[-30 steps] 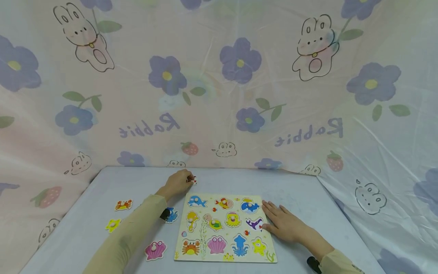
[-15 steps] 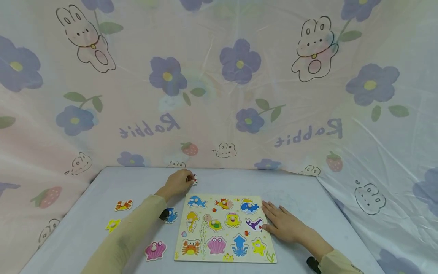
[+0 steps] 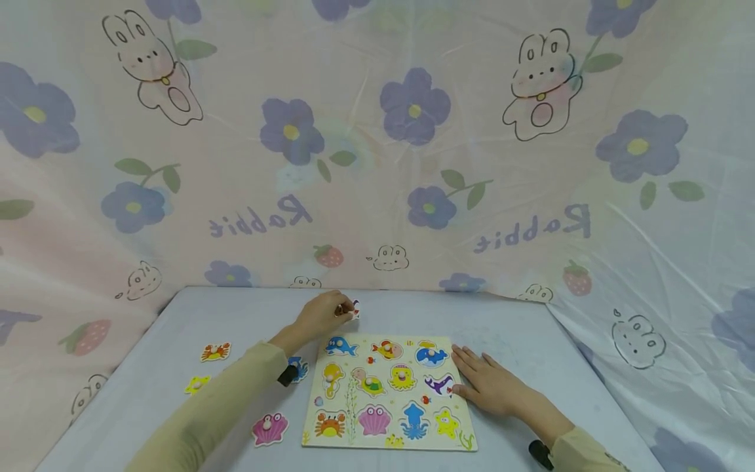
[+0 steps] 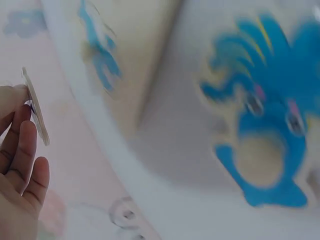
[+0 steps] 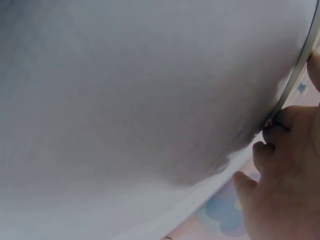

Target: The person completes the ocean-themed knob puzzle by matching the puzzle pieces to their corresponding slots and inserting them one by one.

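There, I had the left hand pinching a purple-and-white puzzle piece while the right hand, unclenched, rested against the sea-animal board, seemingly to steady it.

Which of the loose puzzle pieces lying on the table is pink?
The seashell piece, left of the puzzle board near its lower-left corner. It alone is pink: the crab is orange, the starfish yellow, the squid blue.

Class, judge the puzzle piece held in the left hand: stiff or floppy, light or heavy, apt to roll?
The puzzle piece is probably stiff, as its edge looks straight. It seems light, since the left hand merely pinches it. Being flat, it would likely slide when pushed, not roll.
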The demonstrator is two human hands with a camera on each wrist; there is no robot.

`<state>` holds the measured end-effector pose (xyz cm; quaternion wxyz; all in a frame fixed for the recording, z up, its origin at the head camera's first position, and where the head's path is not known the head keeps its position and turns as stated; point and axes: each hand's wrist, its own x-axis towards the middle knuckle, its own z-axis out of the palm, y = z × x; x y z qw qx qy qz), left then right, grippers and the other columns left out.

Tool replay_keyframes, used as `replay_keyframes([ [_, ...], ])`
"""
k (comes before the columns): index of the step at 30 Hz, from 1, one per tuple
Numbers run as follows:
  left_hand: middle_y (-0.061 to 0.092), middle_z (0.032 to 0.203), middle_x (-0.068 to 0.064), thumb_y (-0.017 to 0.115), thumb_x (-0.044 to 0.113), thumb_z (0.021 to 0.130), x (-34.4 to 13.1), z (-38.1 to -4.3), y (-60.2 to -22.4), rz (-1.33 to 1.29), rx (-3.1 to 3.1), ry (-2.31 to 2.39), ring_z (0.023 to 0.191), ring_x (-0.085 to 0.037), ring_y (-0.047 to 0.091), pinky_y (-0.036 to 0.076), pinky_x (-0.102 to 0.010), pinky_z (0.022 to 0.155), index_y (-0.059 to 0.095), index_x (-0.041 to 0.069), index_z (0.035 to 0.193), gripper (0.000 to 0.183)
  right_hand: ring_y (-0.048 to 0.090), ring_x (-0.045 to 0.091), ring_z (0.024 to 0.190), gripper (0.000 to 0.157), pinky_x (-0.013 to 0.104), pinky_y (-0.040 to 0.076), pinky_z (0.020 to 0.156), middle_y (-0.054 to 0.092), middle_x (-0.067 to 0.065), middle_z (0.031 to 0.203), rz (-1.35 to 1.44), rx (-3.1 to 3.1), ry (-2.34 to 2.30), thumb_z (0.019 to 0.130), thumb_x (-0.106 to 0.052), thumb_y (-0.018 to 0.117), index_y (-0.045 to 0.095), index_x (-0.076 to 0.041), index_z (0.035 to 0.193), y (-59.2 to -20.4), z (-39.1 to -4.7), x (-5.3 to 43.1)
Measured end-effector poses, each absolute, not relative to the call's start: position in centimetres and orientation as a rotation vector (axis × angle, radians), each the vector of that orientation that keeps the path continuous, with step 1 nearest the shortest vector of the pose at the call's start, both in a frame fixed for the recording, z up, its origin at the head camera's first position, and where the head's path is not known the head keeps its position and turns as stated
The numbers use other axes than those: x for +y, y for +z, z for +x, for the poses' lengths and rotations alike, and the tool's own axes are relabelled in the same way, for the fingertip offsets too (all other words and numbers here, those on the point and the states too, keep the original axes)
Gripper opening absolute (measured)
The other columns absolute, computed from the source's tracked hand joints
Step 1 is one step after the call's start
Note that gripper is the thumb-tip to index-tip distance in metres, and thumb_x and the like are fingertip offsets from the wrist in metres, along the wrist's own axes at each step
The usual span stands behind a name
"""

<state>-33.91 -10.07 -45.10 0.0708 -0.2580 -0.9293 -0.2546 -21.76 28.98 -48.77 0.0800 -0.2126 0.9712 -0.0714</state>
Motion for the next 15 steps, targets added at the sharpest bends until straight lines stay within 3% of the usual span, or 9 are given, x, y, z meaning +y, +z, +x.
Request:
replay_keyframes([
  [15,0.067,0.099,0.008,0.076,0.021,0.097,-3.9,-29.1,-44.3,-1.253,-2.678,-0.693,0.087,-0.004,0.063,0.053,-0.019,0.078,0.075,0.015,0.108,0.012,0.022,0.037,0.156,0.081,0.062,0.019,0.123,0.024,0.011,0.171,-0.633,2.894,-0.213,0.105,-0.060,0.047,0.032,-0.004,0.162,-49.1,-22.0,29.5],
])
